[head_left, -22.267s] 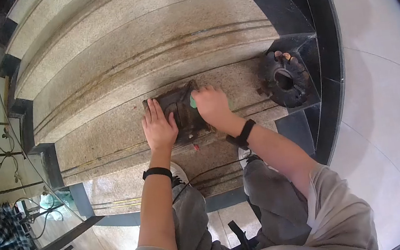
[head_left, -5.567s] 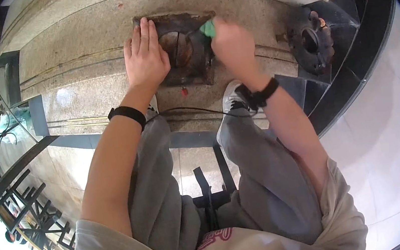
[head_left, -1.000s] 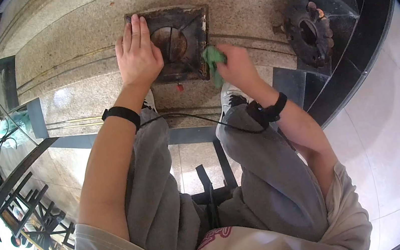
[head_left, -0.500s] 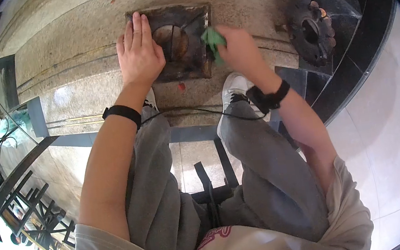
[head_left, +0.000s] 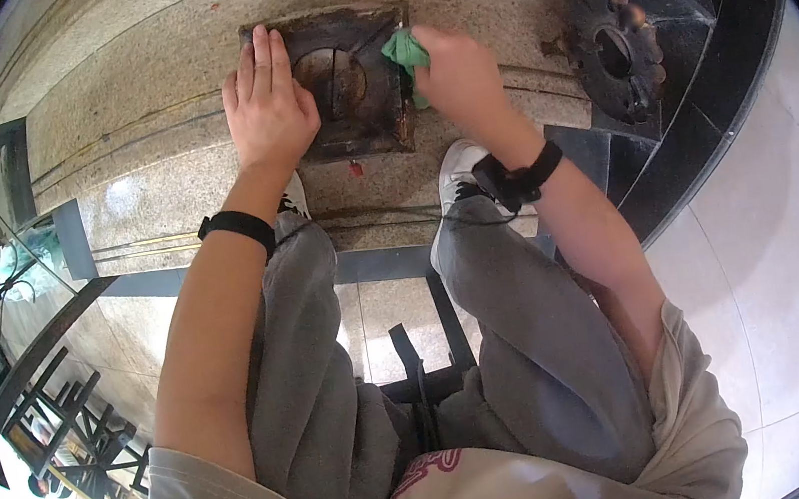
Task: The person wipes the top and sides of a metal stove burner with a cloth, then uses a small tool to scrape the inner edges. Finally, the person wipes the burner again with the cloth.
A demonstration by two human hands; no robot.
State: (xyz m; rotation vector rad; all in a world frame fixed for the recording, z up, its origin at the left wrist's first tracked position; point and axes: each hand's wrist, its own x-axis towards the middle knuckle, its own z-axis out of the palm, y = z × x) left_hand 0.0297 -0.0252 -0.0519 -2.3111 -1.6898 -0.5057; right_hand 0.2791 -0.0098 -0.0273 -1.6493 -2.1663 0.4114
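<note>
A dark, stained square metal plate (head_left: 374, 130) with a round recess in its middle lies on the speckled stone step (head_left: 158, 100). My left hand (head_left: 268, 105) is laid flat over the plate's left edge, fingers stretched out and pointing away from me. At the plate's right edge my right hand (head_left: 459, 75) grips a crumpled green cloth (head_left: 406, 50), pressing it near the upper right corner. Part of the cloth is hidden under my fingers.
A dark round metal piece with a scalloped rim (head_left: 616, 54) sits at the right on black stone. A small red scrap (head_left: 356, 168) lies just in front of the plate. My white shoes (head_left: 456, 176) stand below the step. Black chairs (head_left: 68, 414) show at far left.
My right hand and the green cloth have moved up and slightly left along the plate's right edge. My left hand stays on the left edge. The view has shifted slightly.
</note>
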